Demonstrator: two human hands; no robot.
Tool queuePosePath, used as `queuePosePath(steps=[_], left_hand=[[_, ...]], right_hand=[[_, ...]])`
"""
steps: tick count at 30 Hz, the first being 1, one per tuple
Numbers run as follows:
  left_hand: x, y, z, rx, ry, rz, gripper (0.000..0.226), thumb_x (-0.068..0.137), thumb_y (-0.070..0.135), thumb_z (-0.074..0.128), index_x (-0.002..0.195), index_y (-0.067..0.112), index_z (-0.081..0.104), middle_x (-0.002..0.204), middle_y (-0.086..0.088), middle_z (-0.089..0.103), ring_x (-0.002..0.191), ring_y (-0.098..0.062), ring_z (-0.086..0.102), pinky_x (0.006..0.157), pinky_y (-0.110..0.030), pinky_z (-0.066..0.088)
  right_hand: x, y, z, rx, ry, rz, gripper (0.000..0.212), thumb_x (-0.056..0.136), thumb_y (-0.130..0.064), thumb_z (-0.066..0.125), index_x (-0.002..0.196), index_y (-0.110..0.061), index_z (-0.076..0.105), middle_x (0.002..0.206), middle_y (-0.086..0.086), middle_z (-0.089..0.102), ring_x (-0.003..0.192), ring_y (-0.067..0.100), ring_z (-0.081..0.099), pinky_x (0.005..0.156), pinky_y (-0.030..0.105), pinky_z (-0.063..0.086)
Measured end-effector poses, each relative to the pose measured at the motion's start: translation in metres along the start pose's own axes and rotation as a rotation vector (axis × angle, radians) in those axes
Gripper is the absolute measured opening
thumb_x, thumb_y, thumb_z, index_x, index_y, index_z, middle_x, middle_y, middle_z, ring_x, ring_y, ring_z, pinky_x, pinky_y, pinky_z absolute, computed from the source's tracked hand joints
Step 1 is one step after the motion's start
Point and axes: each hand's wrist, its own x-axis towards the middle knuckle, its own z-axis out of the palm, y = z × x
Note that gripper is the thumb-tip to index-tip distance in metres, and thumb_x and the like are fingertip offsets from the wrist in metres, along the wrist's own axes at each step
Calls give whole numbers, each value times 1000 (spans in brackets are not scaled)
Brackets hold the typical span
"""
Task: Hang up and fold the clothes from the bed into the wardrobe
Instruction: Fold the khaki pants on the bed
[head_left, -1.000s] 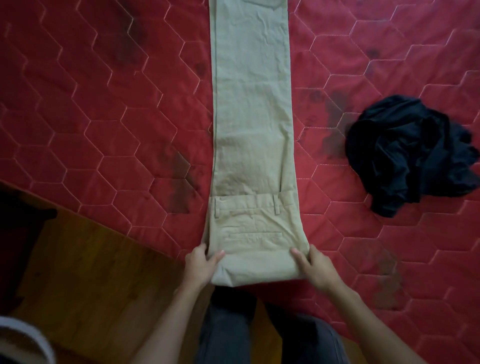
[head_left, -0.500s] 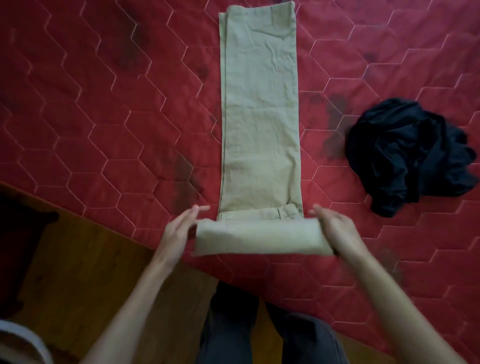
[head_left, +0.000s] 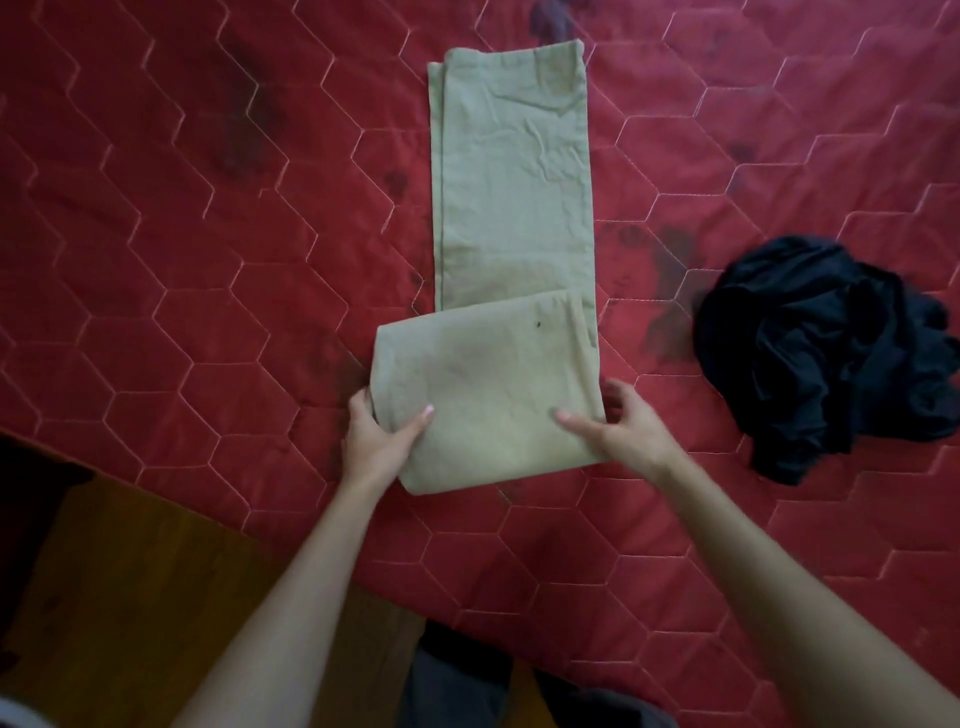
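Pinching the folded near end of the khaki trousers (head_left: 511, 208), left hand (head_left: 382, 441) and right hand (head_left: 618, 431) apparently hold the fold square.

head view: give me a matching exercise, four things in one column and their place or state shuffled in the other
Column one
1. khaki trousers
2. black garment
3. left hand
4. wooden floor

Column two
a. crumpled in a heap on the red quilt
b. lower left, past the quilt's edge
c. near end folded over, far end lying flat
d. grips the left edge of the folded part

Pairs: 1-c, 2-a, 3-d, 4-b
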Motion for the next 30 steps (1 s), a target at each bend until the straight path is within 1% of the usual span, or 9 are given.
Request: queuePosePath(steps=[3,7,10,14,16,20,25,28,30], left_hand=[[-4,-11,8,-17,-16,-11,68,74,45,83,126,14,51,125,-4,64,115,-24,62,99,-41,51],[-8,-10,6,-48,-5,108,41,80,28,81,113,16,60,111,-2,69,98,-18,66,86,-33,55],[-11,0,0,-195,-20,124,40,81,11,80,115,20,60,105,3,71,90,-8,69,78,-24,55],[-8,12,3,-212,-54,221,41,81,3,77,115,19,60,103,10,70,88,1,70,78,-16,56],[1,15,9,-160,-59,224,40,82,7,78,116,16,58,106,6,69,91,0,68,82,-17,55],[14,10,25,-43,-11,84,49,79,31,81,116,13,54,118,-8,68,106,-26,67,94,-44,55],[1,-3,19,53,-83,-23,56,83,55,70,118,12,60,119,-6,68,113,-25,64,98,-40,51],[-12,-16,4,32,-196,-113,49,86,50,70,117,12,68,111,-2,71,111,-22,65,97,-36,51],[-24,-21,-10,89,-311,-198,62,78,57,72,119,10,69,112,0,71,108,-21,66,98,-35,50]], right_hand=[[4,28,19,-180,123,-11,89,65,-74,66,131,-18,51,122,2,59,107,17,60,96,41,52],[-7,36,31,-178,318,-168,48,85,-47,70,119,-16,57,109,-1,53,93,14,53,80,25,41],[-16,32,30,-6,292,-246,22,86,-26,74,103,-15,64,96,-4,63,87,12,60,70,13,43],[-27,38,28,178,239,-200,12,87,-17,73,95,-18,64,88,-5,73,82,13,68,71,32,56],[-22,41,30,137,279,-144,13,88,-23,72,94,-18,62,90,-5,71,83,12,65,75,35,53],[-4,29,31,-12,346,-56,33,85,-40,72,103,-19,54,115,2,53,105,15,53,92,32,45],[8,26,24,63,154,152,73,71,-55,79,125,-13,54,115,-1,67,102,18,65,93,38,53],[-9,30,21,23,47,201,66,72,-50,79,123,-13,59,114,2,69,101,20,67,94,43,54],[-32,31,21,-23,-4,210,66,77,-45,77,129,-13,51,120,1,65,106,20,64,97,41,51]])
